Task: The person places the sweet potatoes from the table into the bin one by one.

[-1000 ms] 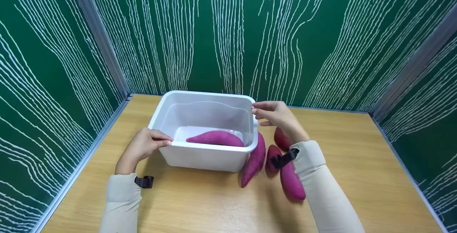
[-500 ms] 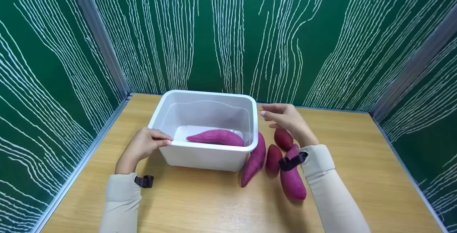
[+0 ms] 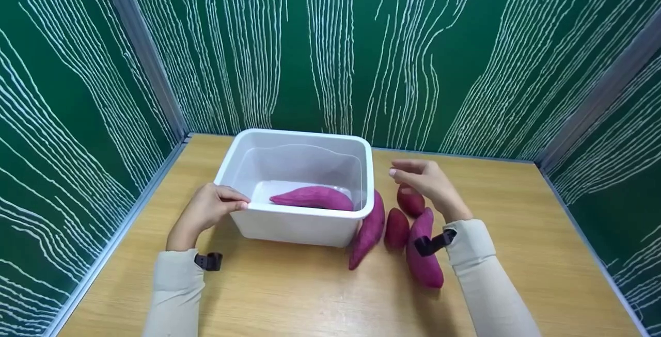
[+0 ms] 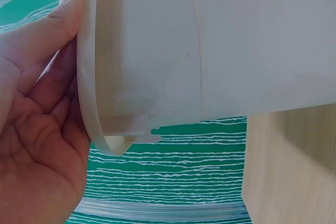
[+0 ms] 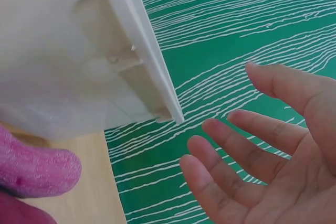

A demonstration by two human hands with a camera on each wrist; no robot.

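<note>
A white plastic bin stands on the table, with one purple sweet potato lying on its floor. My left hand pinches the bin's rim at the front left corner; in the left wrist view the thumb and fingers lie on either side of that rim. Off to the right, my right hand holds nothing, its fingers spread and loosely bent in the right wrist view. It hovers over a round reddish sweet potato, partly covering it. Beside that lie a small reddish one and a long purple one.
Another long sweet potato lies against the bin's right side, partly hidden by it. The wooden table ends at green panels with white streaks on three sides. Dark wrist cameras sit on both sleeves.
My right hand has come away from the bin's right rim, moving right and toward me over the reddish sweet potatoes. My left hand stays at the front left corner.
</note>
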